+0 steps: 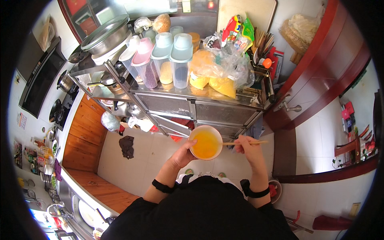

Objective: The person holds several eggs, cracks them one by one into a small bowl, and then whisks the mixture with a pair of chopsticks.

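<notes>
In my left hand (pixel 183 154) is a round bowl (pixel 205 142), its thumb over the rim and the fingers under the side. Yellow-orange liquid that looks like beaten egg (pixel 205 144) lies in the bowl. My right hand (pixel 246 144) grips wooden chopsticks (pixel 259 142) to the right of the bowl. They lie nearly level, pointing left to the bowl's right rim; whether their tips touch it I cannot tell. Both hands are raised above the tiled floor, in front of my body.
Ahead stands a metal cabinet (pixel 163 105) bearing lidded plastic containers (pixel 181 64), bags of yellow grain or flour (pixel 222 87) and pots. A wooden door (pixel 312 69) is at the right. A counter with a sink (pixel 85 210) runs along the left. A dark cloth (pixel 126 147) lies on the floor.
</notes>
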`<action>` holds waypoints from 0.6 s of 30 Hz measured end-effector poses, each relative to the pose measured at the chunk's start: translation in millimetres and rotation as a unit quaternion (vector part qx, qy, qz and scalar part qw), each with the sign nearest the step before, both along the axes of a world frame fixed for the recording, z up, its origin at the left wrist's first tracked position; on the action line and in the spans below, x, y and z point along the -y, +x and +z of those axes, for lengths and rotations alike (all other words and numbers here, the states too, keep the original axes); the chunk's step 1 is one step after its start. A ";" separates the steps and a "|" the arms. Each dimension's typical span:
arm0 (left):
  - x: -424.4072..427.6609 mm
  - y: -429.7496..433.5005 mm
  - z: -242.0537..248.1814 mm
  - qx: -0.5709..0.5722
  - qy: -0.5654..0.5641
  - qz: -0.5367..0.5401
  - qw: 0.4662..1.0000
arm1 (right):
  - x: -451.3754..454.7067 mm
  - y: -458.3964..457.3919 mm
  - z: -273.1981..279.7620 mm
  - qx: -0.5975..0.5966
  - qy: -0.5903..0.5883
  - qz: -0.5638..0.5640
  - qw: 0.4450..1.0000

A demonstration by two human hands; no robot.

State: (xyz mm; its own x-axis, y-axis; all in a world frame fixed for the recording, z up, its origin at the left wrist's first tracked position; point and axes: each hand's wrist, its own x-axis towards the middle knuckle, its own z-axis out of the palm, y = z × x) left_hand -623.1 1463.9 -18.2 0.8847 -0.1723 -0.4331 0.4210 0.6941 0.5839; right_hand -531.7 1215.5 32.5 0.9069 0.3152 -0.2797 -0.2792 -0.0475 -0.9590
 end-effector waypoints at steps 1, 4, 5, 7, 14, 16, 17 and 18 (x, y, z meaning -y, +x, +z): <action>0.1 0.5 -0.1 -0.001 0.000 -0.003 1.000 | 0.5 0.9 -2.9 0.002 0.008 -0.008 1.000; -0.3 2.6 -2.6 0.003 0.001 -0.011 1.000 | 3.0 3.2 -6.4 -0.035 0.017 0.015 0.999; 0.3 2.8 -1.5 -0.002 -0.002 -0.010 1.000 | 4.0 3.8 -6.6 -0.038 0.009 0.034 0.999; 1.5 4.4 0.3 -0.006 -0.004 -0.011 1.000 | 2.3 3.3 -4.6 -0.035 0.013 0.009 0.999; 2.6 7.2 1.4 -0.004 -0.012 -0.010 1.000 | 1.7 0.5 -18.8 -0.027 0.033 0.030 0.999; 2.6 6.7 -2.2 -0.002 -0.015 -0.010 1.000 | -1.4 -0.8 -17.6 -0.006 0.033 0.004 0.999; 2.7 6.0 -4.3 -0.001 -0.015 -0.011 1.000 | -5.9 -2.8 -15.3 0.009 0.038 -0.030 0.999; 2.4 5.3 -5.9 0.001 -0.017 -0.013 1.000 | -6.5 -3.7 -11.7 0.003 0.033 -0.027 0.999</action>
